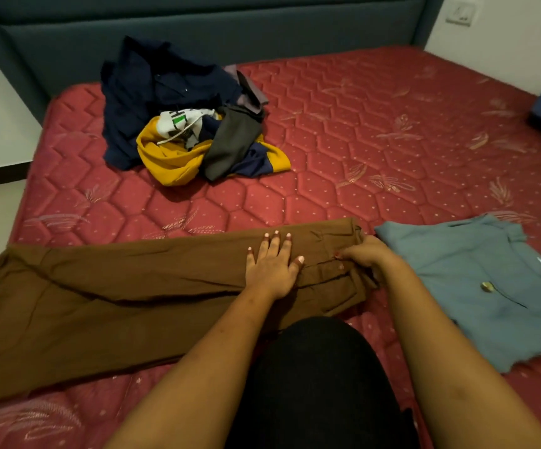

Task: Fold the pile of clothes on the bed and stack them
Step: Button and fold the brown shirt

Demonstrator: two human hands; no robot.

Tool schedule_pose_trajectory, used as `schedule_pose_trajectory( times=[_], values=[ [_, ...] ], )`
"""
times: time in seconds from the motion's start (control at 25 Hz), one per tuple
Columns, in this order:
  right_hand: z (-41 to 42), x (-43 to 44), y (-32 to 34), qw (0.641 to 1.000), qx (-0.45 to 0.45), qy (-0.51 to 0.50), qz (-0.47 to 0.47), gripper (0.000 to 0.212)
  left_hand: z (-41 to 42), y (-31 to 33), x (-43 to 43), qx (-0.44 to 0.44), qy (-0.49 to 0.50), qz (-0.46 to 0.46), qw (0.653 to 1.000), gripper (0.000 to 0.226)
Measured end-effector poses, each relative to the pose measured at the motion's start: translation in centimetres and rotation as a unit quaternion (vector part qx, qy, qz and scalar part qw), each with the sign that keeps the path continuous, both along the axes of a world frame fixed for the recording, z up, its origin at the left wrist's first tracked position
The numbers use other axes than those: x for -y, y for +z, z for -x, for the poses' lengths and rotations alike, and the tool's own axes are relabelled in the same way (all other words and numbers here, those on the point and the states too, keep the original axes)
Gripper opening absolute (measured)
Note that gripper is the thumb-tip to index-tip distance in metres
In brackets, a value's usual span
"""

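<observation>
brown trousers (100, 296) lie stretched across the red quilted mattress (343, 140) at the near edge, waistband toward three o'clock. the left hand (272, 267) presses flat on them, fingers spread, gripping nothing. the right hand (364, 256) pinches the waistband, fingers closed on the cloth. a folded blue-grey top (476, 280) lies just beside, at three o'clock. the unfolded pile of clothes (184, 121), navy, yellow and grey, sits well apart at eleven o'clock.

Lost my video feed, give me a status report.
Left hand flat on brown trousers; right hand pinching their waistband. Unfolded pile waits behind. Nothing blocking.
</observation>
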State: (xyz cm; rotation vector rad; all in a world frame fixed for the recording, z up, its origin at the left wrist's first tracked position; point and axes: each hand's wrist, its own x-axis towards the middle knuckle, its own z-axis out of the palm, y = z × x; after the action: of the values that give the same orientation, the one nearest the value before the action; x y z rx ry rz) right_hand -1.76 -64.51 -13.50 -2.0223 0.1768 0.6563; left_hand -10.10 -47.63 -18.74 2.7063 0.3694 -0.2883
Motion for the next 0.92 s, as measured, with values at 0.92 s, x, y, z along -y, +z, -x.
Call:
schedule_pose_trajectory(
  times=[0.92],
  values=[
    [8.8, -18.9, -3.2, 0.761, 0.443, 0.418, 0.222, 0.067, 10.1, 2.1, -14.6, 0.164, 0.412, 0.493, 0.748, 0.032]
  ],
)
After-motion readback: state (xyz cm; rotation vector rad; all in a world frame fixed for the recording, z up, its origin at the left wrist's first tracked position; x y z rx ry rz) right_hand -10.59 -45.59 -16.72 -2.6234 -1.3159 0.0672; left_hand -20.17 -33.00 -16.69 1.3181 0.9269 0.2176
